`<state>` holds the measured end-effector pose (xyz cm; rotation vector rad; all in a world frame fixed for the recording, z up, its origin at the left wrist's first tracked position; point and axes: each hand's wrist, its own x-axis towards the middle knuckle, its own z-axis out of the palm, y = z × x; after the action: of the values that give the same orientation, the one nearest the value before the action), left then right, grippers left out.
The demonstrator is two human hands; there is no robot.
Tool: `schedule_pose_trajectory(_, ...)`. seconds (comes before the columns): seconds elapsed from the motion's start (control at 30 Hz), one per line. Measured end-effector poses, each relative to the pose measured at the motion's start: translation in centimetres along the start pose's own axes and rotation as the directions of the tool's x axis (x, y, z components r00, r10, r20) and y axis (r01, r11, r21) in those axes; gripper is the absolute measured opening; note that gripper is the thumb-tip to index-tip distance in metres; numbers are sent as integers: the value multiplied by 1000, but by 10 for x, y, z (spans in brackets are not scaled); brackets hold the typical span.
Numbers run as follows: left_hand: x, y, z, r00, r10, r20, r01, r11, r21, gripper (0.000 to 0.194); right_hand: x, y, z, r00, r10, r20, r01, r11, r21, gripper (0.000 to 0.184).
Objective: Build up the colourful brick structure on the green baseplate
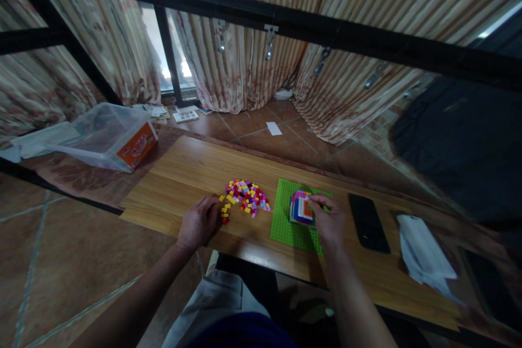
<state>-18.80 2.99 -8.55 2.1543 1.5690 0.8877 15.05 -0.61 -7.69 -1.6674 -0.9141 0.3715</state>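
On the green baseplate (283,223) stands a square stack of toy bricks (302,209), with coloured rings around a red middle on its top. My right hand (328,216) is over the stack's right side, fingers pinched at its top; whatever they hold is too small to make out. My left hand (199,223) rests on the table with fingers curled in, beside a short row of yellow and red bricks (225,210). What lies inside its fingers is hidden. Just beyond is a loose pile of small mixed-colour bricks (247,193).
A black phone (368,223) and a white plastic packet (426,250) lie right of the baseplate on the wooden table (175,174). A clear plastic bin (110,136) with an orange label stands at the left. Dark metal bars (261,11) cross in front of striped curtains.
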Motion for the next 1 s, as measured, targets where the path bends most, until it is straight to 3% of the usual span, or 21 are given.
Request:
schedule_pose_trajectory(0.23,0,-1,1,1000,13,-8,-13,1000,2,20,-7,-3,-3,1000,-15,3,15,1000,7,26)
schedule_pose_trajectory(0.37,0,0,0,1000,10,8,-10,1000,-1,20,-19,-19,-8,980,-171,-105,161,982,-99,24)
schedule_pose_trajectory(0.47,0,0,1,1000,-1,14,1,1000,-8,20,-34,-36,-7,949,-295,-110,280,950,-136,22)
schedule_pose_trajectory(0.53,-1,0,1,1000,-9,16,9,1000,-10,20,-47,-46,-1,943,-331,-40,323,936,-140,21)
schedule_pose_trajectory(0.6,-1,0,2,1000,-14,17,14,1000,-6,20,-62,-53,9,939,-326,107,339,930,-143,20)
schedule_pose_trajectory(0.73,-2,0,2,1000,-19,9,20,1000,-15,19,-89,-58,35,864,-323,387,418,888,-192,18)
schedule_pose_trajectory(0.87,-2,0,2,1000,-16,15,17,999,-30,20,-102,-57,57,806,-355,473,505,829,-239,18)
schedule_pose_trajectory(1.0,-2,1,2,1000,-16,10,16,999,-31,21,-104,-52,71,784,-345,517,547,777,-311,19)
